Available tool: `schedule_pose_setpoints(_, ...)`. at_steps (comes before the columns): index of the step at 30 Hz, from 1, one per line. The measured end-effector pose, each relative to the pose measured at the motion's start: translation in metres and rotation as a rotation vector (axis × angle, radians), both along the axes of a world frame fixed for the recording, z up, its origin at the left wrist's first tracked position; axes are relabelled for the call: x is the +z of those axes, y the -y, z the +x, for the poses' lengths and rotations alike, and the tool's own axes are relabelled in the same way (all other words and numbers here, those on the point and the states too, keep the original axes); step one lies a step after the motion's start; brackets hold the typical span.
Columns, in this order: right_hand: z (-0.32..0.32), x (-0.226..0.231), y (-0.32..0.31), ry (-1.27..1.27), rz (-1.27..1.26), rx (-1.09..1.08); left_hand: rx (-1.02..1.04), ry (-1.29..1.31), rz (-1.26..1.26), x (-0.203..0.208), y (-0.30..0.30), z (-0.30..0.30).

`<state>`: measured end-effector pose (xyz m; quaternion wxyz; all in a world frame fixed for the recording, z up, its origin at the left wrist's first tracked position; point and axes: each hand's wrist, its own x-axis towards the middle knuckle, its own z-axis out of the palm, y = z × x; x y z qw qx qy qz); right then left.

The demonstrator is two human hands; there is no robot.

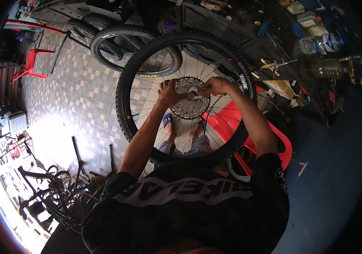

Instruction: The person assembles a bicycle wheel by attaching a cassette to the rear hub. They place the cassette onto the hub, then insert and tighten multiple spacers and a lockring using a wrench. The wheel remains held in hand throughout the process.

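A bicycle wheel (123, 99) with a knobby black tyre is in front of my body, its cassette (189, 112) of many toothed sprockets facing up at me. My left hand (171, 93) lies over the cassette's left side, fingers curled at its edge and thumb reaching to the hub. From the right, my right hand (217, 86) comes in with its fingers closed at the hub's middle. A small pale piece (193, 90) shows there between both hands; its kind is unclear. My fingers partly hide the hub.
Beneath the wheel is a red plastic chair (283, 146). Other tyred wheels (100, 46) lean at the far left, with another red chair (33, 63) beyond. A cluttered workbench (227, 31) runs along the far right, holding a plastic bottle (320, 43). Bicycle frames (54, 186) stand lower left.
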<state>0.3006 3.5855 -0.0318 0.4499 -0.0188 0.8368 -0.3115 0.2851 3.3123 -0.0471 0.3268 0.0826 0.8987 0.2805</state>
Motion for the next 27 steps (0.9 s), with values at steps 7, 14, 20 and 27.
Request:
schedule_pose_setpoints(7, -0.009, -0.011, 0.002, 0.132, -0.082, 0.007, 0.003, -0.009, 0.02, 0.002, -0.002, 0.0)
schedule_pose_setpoints(14, -0.004, -0.009, 0.013, -0.074, 0.111, 0.101, 0.025, 0.017, 0.037, 0.003, 0.0, 0.001)
schedule_pose_setpoints(20, 0.03, -0.022, 0.023, -0.097, 0.173, -0.015, 0.024, 0.007, 0.044, 0.001, -0.001, 0.002)
schedule_pose_setpoints(27, 0.108, -0.021, 0.045, 0.159, -0.401, -0.677, 0.008, -0.018, 0.057, -0.005, -0.003, 0.002)
